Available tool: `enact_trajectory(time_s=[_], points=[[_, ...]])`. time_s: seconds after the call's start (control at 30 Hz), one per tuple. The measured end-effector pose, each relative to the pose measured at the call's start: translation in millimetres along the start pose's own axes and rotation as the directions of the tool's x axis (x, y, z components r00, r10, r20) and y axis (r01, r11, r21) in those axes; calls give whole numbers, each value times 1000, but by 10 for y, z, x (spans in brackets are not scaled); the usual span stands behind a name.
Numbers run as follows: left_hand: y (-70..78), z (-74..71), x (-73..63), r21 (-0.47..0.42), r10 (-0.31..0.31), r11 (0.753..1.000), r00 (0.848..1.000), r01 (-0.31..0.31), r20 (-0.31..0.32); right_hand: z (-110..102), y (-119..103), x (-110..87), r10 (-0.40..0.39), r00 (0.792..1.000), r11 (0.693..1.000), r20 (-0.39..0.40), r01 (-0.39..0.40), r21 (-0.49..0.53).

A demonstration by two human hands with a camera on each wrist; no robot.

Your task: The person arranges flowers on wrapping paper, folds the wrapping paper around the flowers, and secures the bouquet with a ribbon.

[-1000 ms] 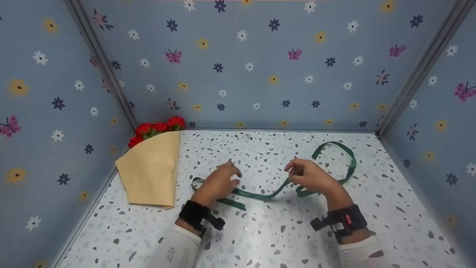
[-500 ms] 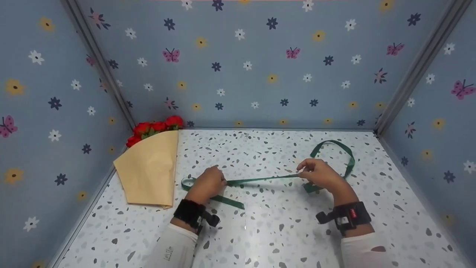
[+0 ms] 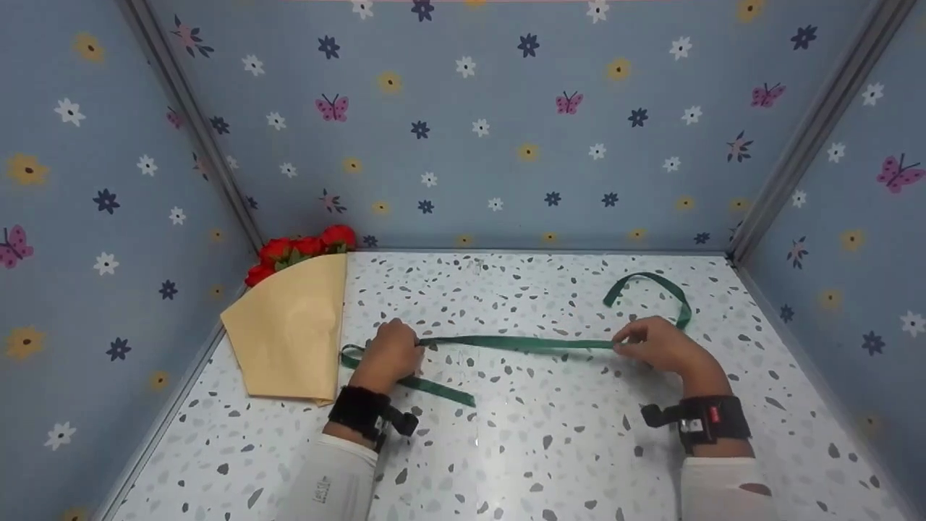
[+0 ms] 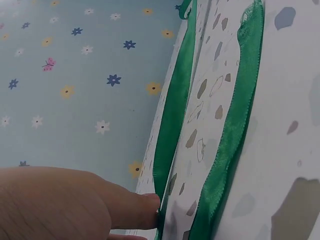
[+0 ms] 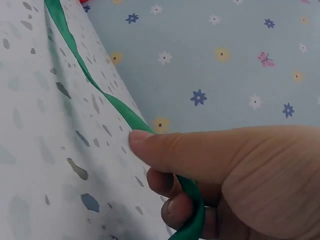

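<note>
A green ribbon point(image 3: 517, 343) stretches nearly straight between the two hands above the speckled table. The left hand point(image 3: 391, 351) pinches it near its left part. Beyond that hand the ribbon loops back, and its loose end lies slanting on the table. The right hand point(image 3: 662, 347) pinches the other part between thumb and fingers. In the right wrist view the ribbon point(image 5: 122, 110) passes under the thumb and trails over the curled fingers. Behind the right hand, the rest of the ribbon curves in an arc on the table. The left wrist view shows two ribbon strands point(image 4: 175, 110) past the thumb.
A bouquet of red flowers point(image 3: 338, 237) in tan wrapping paper point(image 3: 289, 333) lies at the left side of the table point(image 3: 506, 449), close to the left hand. Patterned blue panels point(image 3: 499, 145) enclose the table at the back and both sides.
The left hand, relaxed a second ago, now pinches the ribbon and has moved left. The right hand has moved right. The sagging ribbon between them has been drawn straight.
</note>
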State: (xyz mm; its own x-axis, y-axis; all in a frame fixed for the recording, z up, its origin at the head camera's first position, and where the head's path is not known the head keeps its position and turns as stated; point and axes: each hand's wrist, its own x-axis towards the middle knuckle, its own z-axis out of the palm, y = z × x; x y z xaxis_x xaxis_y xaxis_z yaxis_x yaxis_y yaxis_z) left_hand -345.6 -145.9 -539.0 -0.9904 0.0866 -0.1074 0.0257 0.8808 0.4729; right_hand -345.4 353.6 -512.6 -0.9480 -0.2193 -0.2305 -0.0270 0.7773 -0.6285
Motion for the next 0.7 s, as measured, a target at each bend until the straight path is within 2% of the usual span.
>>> enact_trajectory(time_s=[0.07,0.17,0.33,0.5,0.6,0.7], points=[[-17,0,7,1,-14,1000,1000,14,-1,-55,57,-31,36,998,999,-44,-36,8],[-40,-8,18,7,-25,1000,1000,25,11,-120,130,-69,73,995,997,-69,-72,20],[-66,-33,21,63,-22,998,999,19,41,-155,239,-96,73,994,997,-77,-74,-6],[-42,-53,30,119,-28,993,999,26,16,-156,265,-126,64,996,995,-62,-68,-78],[12,-45,26,99,-1,995,1000,3,-23,-138,177,-122,60,995,995,-83,-66,-72],[70,-9,17,63,78,995,996,-75,-50,-51,32,-57,40,995,996,-96,-47,-73]])
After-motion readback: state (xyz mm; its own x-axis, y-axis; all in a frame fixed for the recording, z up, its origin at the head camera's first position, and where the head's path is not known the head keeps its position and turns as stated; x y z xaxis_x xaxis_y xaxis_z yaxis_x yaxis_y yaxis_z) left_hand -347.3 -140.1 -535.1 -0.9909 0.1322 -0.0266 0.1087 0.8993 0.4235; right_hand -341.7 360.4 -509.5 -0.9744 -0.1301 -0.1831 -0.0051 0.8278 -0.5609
